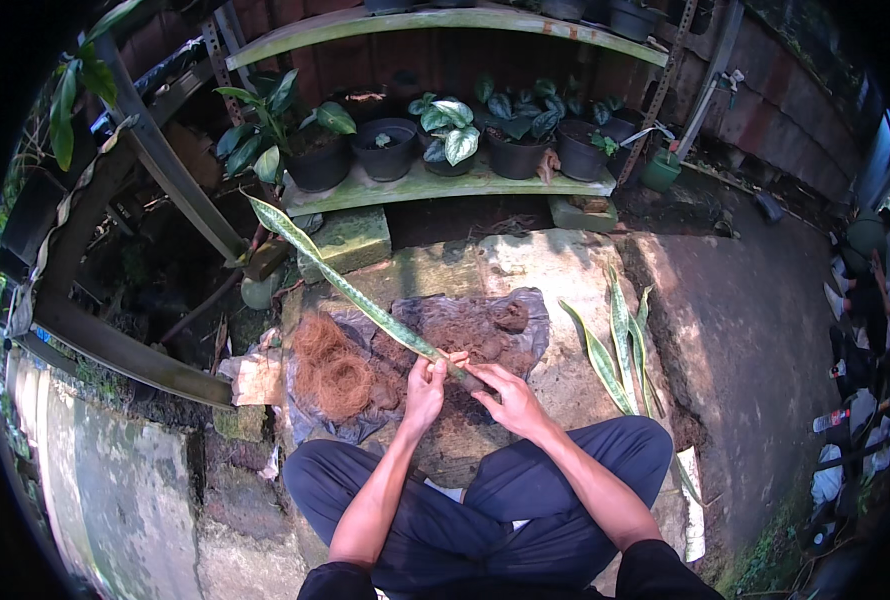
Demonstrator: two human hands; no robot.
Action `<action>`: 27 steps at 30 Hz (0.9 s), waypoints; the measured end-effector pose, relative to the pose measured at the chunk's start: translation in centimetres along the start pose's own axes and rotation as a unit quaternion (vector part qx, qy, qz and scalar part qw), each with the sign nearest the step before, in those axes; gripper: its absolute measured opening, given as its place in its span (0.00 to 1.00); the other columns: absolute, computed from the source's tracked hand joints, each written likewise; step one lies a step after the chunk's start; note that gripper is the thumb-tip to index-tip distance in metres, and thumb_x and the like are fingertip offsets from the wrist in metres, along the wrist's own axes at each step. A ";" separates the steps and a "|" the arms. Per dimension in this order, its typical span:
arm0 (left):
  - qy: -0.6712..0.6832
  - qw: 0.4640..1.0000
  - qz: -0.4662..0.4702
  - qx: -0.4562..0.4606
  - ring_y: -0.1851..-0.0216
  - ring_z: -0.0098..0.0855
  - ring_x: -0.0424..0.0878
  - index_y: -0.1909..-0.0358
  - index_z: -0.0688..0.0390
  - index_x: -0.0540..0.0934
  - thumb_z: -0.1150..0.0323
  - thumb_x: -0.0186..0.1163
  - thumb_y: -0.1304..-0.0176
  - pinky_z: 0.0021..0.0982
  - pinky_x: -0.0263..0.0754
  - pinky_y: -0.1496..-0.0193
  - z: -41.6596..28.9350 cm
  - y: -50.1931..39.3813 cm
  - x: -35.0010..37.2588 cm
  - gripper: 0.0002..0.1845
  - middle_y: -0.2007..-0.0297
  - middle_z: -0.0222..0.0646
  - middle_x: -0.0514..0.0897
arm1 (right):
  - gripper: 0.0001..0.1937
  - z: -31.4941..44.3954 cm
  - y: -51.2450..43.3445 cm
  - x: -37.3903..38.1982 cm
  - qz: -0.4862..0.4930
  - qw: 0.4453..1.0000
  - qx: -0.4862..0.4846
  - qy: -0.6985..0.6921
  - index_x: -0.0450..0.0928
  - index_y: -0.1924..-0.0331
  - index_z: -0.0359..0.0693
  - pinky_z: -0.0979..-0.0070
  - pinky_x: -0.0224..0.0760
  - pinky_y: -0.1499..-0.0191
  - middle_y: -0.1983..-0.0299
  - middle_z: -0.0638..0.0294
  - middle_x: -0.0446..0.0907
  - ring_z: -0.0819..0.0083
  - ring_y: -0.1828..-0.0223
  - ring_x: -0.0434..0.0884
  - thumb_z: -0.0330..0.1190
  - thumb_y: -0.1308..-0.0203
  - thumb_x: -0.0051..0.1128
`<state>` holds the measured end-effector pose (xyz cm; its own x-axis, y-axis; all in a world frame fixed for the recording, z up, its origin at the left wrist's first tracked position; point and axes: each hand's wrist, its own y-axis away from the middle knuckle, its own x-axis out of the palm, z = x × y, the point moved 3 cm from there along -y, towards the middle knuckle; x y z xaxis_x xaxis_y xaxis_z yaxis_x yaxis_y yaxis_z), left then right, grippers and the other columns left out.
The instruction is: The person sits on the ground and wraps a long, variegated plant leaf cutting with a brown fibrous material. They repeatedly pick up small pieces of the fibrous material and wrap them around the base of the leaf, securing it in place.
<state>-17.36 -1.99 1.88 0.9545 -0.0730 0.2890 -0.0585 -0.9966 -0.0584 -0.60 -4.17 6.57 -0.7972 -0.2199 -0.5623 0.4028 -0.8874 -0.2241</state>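
Note:
A long snake plant leaf (pixel 362 300) with pale yellow edges slants up and left from my hands. My left hand (pixel 424 390) grips it a little above its lower end. At that dark lower end, my right hand (pixel 509 399) has its fingers and thumb closed around the base. Beneath both hands lies a dark plastic sheet (pixel 539 330) bearing brown crumbly potting mix (pixel 460 330). A heap of brown coconut fibre (pixel 332 371) covers the sheet's left side. Several more snake plant leaves (pixel 619 345) lie on the ground beyond my right knee.
Potted plants (pixel 449 131) in black pots line a low wooden shelf (pixel 445 187) ahead, with another shelf (pixel 445 26) above. A metal frame (pixel 167 169) leans at left. A small green pot (pixel 661 169) hangs at right. Another person (pixel 876 277) sits at the far right edge.

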 end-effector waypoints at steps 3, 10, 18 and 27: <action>-0.011 1.000 -0.012 -0.017 0.46 0.37 0.81 0.51 0.60 0.69 0.63 0.43 0.22 0.36 0.74 0.41 -0.5 0.3 0.3 0.11 0.47 0.47 0.82 | 0.23 -0.2 0.1 0.0 -0.005 1.000 -0.014 0.010 0.74 0.39 0.37 0.65 0.74 0.43 0.44 0.51 0.77 0.53 0.44 0.79 0.28 0.40 0.61; -0.012 0.999 -0.021 -0.031 0.45 0.37 0.81 0.50 0.59 0.69 0.60 0.41 0.21 0.36 0.76 0.43 0.2 0.1 -0.3 0.13 0.46 0.47 0.81 | 0.21 1.2 -0.1 -0.4 -0.034 0.998 0.047 -0.007 0.77 0.42 0.36 0.66 0.75 0.45 0.46 0.51 0.79 0.54 0.46 0.81 0.28 0.41 0.62; 0.054 0.997 -0.020 -0.049 0.46 0.35 0.81 0.48 0.61 0.67 0.64 0.42 0.22 0.34 0.74 0.42 0.1 0.2 0.2 0.12 0.47 0.46 0.82 | 0.20 0.6 -0.1 -0.5 -0.050 0.999 0.008 -0.005 0.78 0.44 0.36 0.66 0.75 0.45 0.47 0.51 0.80 0.54 0.47 0.81 0.29 0.41 0.63; 0.017 1.000 0.004 -0.012 0.44 0.30 0.78 0.42 0.62 0.64 0.73 0.46 0.24 0.29 0.69 0.39 -0.7 0.1 0.7 0.13 0.47 0.44 0.82 | 0.24 -2.5 -0.4 -0.1 -0.025 0.976 0.080 -0.199 0.69 0.37 0.35 0.69 0.70 0.38 0.40 0.54 0.77 0.65 0.38 0.76 0.28 0.36 0.58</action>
<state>-16.91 -2.21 2.69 0.9436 -0.0817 0.3208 -0.0732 -0.9966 -0.0387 0.45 -2.80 4.67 -0.9384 -0.2863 -0.1936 0.3088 -0.9460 -0.0980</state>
